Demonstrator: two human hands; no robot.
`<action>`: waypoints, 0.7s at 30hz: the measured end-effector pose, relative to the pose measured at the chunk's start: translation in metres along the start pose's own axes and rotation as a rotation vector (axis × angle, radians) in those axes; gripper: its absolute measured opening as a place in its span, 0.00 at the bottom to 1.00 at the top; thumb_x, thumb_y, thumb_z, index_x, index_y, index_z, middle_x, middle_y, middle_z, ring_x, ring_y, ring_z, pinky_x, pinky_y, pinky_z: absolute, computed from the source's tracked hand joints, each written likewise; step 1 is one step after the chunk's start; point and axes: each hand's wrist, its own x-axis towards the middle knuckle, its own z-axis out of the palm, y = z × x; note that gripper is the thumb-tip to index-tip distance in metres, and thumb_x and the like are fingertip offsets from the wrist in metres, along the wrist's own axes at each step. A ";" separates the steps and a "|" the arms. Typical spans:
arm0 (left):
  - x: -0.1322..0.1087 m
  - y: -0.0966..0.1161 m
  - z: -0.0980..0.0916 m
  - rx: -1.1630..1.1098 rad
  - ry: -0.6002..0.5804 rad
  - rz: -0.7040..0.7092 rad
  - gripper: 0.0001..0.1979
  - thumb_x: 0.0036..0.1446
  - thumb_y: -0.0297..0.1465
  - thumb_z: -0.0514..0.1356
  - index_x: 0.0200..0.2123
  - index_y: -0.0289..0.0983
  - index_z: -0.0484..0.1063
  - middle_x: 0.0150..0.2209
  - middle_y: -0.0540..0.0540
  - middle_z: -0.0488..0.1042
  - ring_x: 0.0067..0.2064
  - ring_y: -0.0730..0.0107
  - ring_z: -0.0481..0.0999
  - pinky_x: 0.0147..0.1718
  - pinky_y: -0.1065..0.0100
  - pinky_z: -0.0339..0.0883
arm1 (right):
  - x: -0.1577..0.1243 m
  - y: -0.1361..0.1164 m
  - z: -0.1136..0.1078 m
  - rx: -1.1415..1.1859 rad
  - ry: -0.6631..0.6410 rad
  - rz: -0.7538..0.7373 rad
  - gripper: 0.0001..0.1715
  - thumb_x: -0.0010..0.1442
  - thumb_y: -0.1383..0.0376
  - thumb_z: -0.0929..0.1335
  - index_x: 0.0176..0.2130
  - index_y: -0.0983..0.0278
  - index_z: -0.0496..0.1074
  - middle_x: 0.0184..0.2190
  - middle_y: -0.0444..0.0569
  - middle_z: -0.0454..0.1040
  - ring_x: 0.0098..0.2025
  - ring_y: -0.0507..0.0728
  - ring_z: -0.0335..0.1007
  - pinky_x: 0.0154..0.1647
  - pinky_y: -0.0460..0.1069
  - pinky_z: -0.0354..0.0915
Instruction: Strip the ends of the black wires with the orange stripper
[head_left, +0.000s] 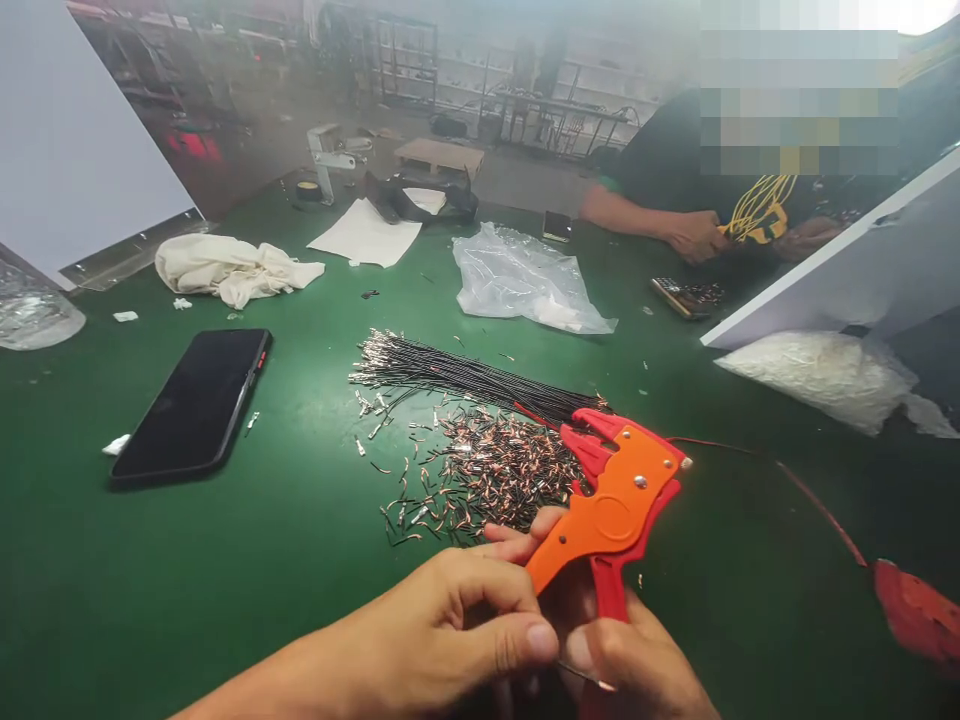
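Observation:
My right hand (645, 655) is wrapped round the red handle of an orange and red wire stripper (619, 500), whose jaws point up and to the left. Close beside it, my left hand (457, 610) is closed, thumb against fingers, on a short dark wire (583, 674) with a bright bare tip. The wire's other end is hidden by my fingers. Beyond the stripper lies a bundle of black wires (472, 375) with metal terminals at the left ends. A heap of cut wire scraps (502, 465) spreads in front of the bundle.
A black phone (199, 405) lies on the green table (300, 580) at left. Behind are a cream cloth (232, 268), white paper (366, 232) and a plastic bag (525, 275). At right are a filled bag (817, 370), a red tool (911, 605) and another person's hand (696, 236).

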 end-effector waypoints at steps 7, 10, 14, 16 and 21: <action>0.000 0.001 -0.005 -0.012 -0.114 -0.130 0.22 0.61 0.49 0.58 0.25 0.37 0.64 0.29 0.52 0.65 0.33 0.71 0.64 0.35 0.71 0.61 | -0.001 -0.007 0.008 0.027 -0.158 0.028 0.34 0.45 0.74 0.71 0.52 0.55 0.77 0.53 0.47 0.80 0.58 0.62 0.73 0.60 0.54 0.64; -0.001 0.003 -0.011 -0.114 -0.062 -0.100 0.22 0.62 0.49 0.58 0.27 0.37 0.68 0.29 0.49 0.72 0.32 0.70 0.69 0.35 0.69 0.66 | 0.000 -0.015 0.007 0.053 -0.221 -0.007 0.33 0.45 0.73 0.69 0.51 0.55 0.78 0.54 0.48 0.80 0.56 0.63 0.73 0.59 0.56 0.66; -0.002 0.012 -0.023 0.272 0.459 0.123 0.19 0.63 0.41 0.57 0.24 0.36 0.71 0.24 0.50 0.70 0.26 0.73 0.68 0.27 0.72 0.62 | -0.003 -0.023 0.004 0.003 -0.221 -0.174 0.28 0.49 0.68 0.69 0.51 0.58 0.77 0.46 0.53 0.82 0.53 0.65 0.74 0.62 0.63 0.61; -0.002 0.014 -0.024 0.409 0.607 0.203 0.21 0.64 0.38 0.54 0.20 0.37 0.66 0.19 0.52 0.66 0.22 0.75 0.64 0.24 0.73 0.59 | -0.005 -0.020 0.005 -0.044 -0.178 -0.191 0.24 0.53 0.63 0.70 0.51 0.57 0.75 0.40 0.52 0.80 0.43 0.64 0.74 0.51 0.63 0.68; 0.002 0.006 -0.012 0.495 0.648 0.175 0.22 0.66 0.37 0.49 0.18 0.39 0.58 0.15 0.55 0.59 0.18 0.77 0.58 0.18 0.73 0.52 | 0.006 0.008 -0.001 -0.142 -0.156 -0.166 0.38 0.40 0.51 0.80 0.49 0.57 0.73 0.33 0.45 0.72 0.31 0.56 0.66 0.34 0.53 0.65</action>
